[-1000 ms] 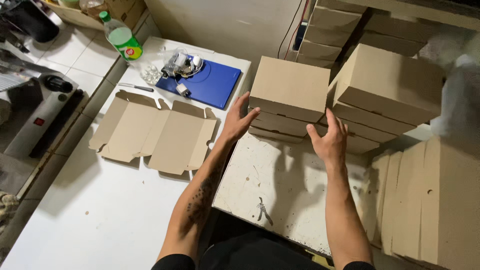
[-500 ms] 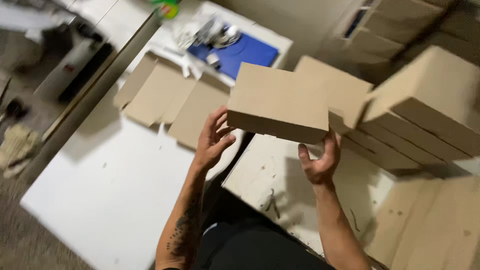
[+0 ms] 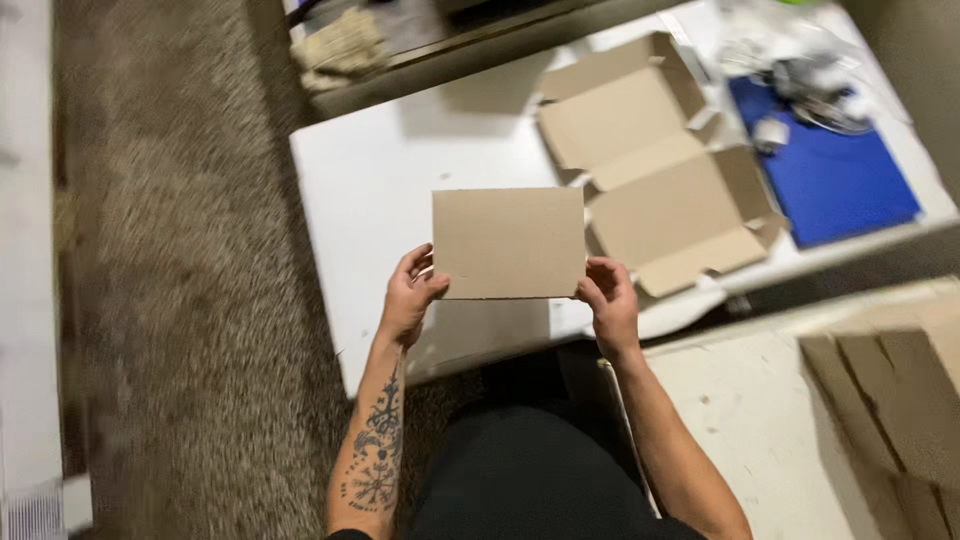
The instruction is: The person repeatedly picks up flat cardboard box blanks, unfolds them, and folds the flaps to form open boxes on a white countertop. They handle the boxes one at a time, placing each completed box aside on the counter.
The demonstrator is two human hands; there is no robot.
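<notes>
A closed brown cardboard box (image 3: 508, 242) hangs over the near edge of the white table (image 3: 375, 190), one flat face turned up toward me. My left hand (image 3: 408, 297) grips its lower left corner. My right hand (image 3: 607, 297) grips the lower right corner. On the table just behind it lie unfolded flat cardboard box blanks (image 3: 655, 165) with their flaps spread out.
A blue mat (image 3: 830, 185) with small white and metal items lies at the table's far right. Stacked cardboard boxes (image 3: 890, 390) sit on a lighter surface (image 3: 740, 400) at the lower right. Brown carpet (image 3: 170, 300) covers the floor on the left.
Both hands lifted one box off the stack on the right and carried it left over the white table. My view swung left and down toward the carpet.
</notes>
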